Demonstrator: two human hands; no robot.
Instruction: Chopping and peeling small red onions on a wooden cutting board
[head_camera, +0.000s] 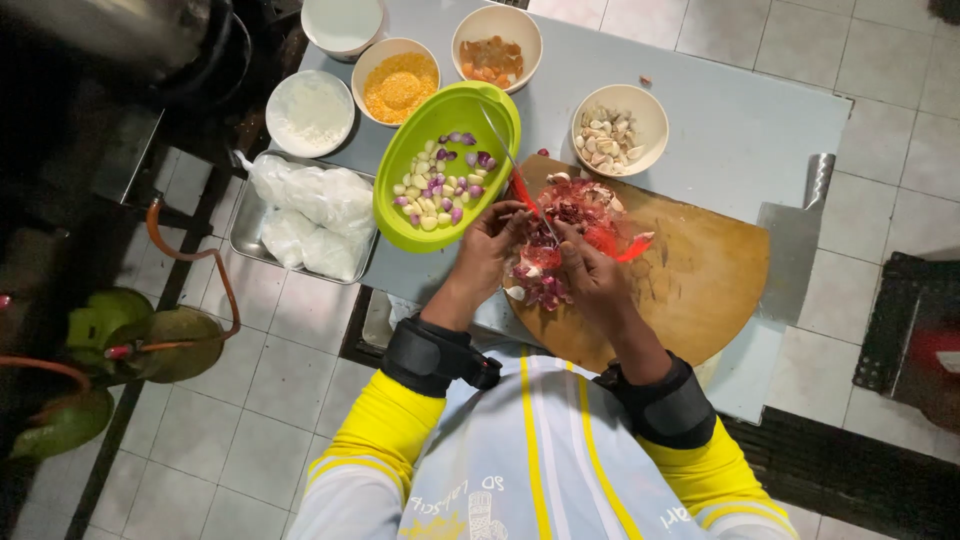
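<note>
Hands (545, 258) over shallot peels (560, 240)

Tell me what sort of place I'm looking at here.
Most likely a food-prep station in a kitchen. Both hands, left hand and right hand, work over a round wooden cutting board, by a green tub of peeled shallots and garlic, a cleaver and ingredient bowls.
</note>
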